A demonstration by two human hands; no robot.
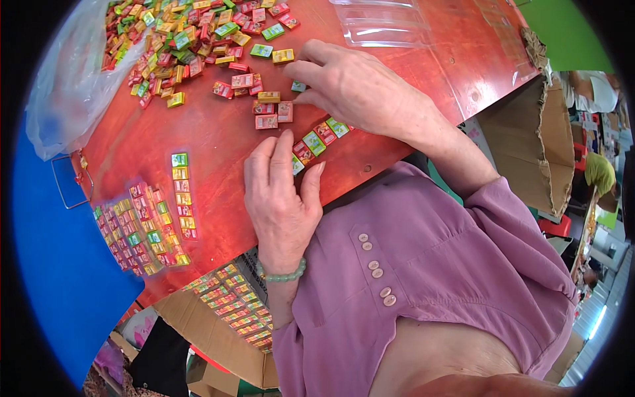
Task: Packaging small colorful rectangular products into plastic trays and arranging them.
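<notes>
A red counter (410, 73) fills much of the view. A person in a mauve shirt (430, 258) sits or stands close against its near edge. Below that edge, toward the left, an open cardboard box (192, 334) holds packed rows of small boxes. A big pile of small red, yellow and green boxes (178, 43) covers the far left part of the counter, with a cloudy plastic bag (63, 99) beside it at the left edge. Near the near-left corner lie filled clear trays (139, 231). On the far side, right of the pile, lie clear plastic trays (383, 23).

The right hand (350, 86) reaches over the counter's middle, thumb and fingers curled around a green box (298, 86); I cannot tell whether they pinch it. The left hand (281, 192) rests by the near edge, thumb and forefinger apart at the left end of a short row of boxes (314, 143).
</notes>
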